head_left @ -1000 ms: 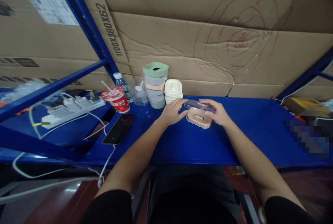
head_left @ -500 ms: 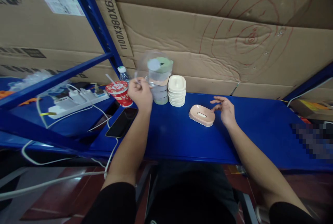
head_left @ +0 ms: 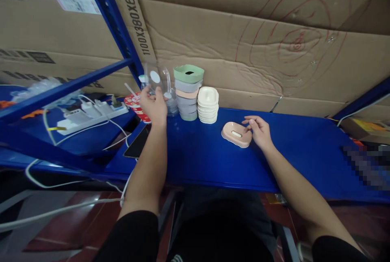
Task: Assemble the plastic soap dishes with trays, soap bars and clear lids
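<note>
My left hand (head_left: 154,106) is closed on a clear plastic cover (head_left: 163,76) with a white oval patch, held up in front of the stacks' left side. Just below it, more clear plastic pieces (head_left: 172,105) stand on the blue shelf. A pink oval soap dish (head_left: 230,128) with a pale slot in its middle lies to the right. My right hand (head_left: 259,133) hovers at its right end, fingers apart and slightly bent; whether a fingertip touches the rim, I cannot tell.
A stack of green, grey and pink pieces (head_left: 187,102) stands beside a stack of cream dishes (head_left: 208,107). At left are a red cup (head_left: 131,101), a partly hidden black phone (head_left: 137,144) and a white power strip (head_left: 91,118) with cables. Cardboard (head_left: 195,42) backs the blue shelf (head_left: 198,156).
My left hand has moved left with the clear cover, away from the green-topped stack. My right hand has shifted slightly left, over the pink dish's end.
</note>
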`<state>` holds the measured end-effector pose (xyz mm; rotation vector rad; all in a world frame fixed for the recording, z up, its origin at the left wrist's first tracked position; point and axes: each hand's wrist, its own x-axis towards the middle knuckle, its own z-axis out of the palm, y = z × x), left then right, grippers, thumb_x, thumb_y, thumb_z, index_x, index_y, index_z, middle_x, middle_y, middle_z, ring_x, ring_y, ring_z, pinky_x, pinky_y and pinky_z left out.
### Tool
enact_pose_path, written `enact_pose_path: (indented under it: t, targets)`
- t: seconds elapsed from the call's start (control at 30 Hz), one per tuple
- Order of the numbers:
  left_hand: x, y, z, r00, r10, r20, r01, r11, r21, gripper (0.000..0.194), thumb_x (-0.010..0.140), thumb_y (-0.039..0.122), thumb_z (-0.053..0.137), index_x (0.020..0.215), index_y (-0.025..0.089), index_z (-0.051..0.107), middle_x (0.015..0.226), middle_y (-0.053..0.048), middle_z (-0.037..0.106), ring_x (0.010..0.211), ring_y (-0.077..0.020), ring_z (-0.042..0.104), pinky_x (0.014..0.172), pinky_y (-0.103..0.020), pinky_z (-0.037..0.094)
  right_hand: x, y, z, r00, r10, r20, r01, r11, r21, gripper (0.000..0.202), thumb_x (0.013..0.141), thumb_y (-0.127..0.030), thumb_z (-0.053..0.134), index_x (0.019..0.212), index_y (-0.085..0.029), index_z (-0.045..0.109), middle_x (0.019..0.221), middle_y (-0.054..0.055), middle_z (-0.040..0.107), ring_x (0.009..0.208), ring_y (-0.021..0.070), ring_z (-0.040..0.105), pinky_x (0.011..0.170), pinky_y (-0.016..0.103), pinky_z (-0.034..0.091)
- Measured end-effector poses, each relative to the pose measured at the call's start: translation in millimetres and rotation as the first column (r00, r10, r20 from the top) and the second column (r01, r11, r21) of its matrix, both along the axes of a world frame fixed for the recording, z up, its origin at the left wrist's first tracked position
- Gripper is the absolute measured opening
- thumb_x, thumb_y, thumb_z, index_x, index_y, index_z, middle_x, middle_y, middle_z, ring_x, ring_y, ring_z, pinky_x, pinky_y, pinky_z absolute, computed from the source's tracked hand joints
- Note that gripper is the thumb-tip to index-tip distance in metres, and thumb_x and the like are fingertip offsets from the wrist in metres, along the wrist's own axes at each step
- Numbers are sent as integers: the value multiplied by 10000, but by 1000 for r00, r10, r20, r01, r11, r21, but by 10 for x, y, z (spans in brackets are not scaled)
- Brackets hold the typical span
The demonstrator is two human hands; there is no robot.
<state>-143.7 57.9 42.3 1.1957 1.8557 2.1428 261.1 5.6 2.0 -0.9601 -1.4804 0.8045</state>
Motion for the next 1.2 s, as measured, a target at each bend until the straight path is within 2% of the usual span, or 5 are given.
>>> enact_pose_path:
  t: [0.33,0.63,0.8,0.93,1.2]
  targets:
    - [12,56,-150,994,24,-102,-29,998,-50,649,967,452,651,1507,124,506,911,-76,791,823,-227,744,935,-390,592,35,24,-55,940,-146,308,80,973,217,466,969,-690,637,1074,-255,767,1079,90,790,893,255,756,888,473,626]
    - [433,-66,-226,951,32,-307,29,981,192,409,1045,488,477,1247,170,638,710,13,646,610,-153,648,677,-297,541,207,61,-74,529,66,846,-159,987,22,1058,742,-765,844,1598,-233,522,1633,225,504,1535,498,443,1226,729,379]
    - [1059,-401,-323,496,-392,-775,488,864,-125,429,974,575,627,1142,200,751,866,-58,762,831,-207,758,764,-319,581,176,91,-109,550,183,815,-295,955,-15,998,809,-680,829,1647,-289,452,1609,153,560,1502,435,509,1212,653,456]
    - [1413,-552,-403,137,-672,-728,569,655,-497,815,878,643,777,1528,197,570,1523,-173,613,1315,-328,676,946,-406,623,121,70,-103,676,214,705,-329,944,28,992,786,-691,850,1617,-285,489,1578,163,592,1451,436,567,1202,672,460]
    - [1420,-513,-477,162,-820,-549,528,542,-654,1119,805,612,854,1694,183,327,1675,-199,473,1527,-388,500,1199,-530,497,85,72,-184,818,237,524,-297,954,32,970,728,-672,908,1549,-299,552,1539,153,624,1422,416,602,1219,671,435]
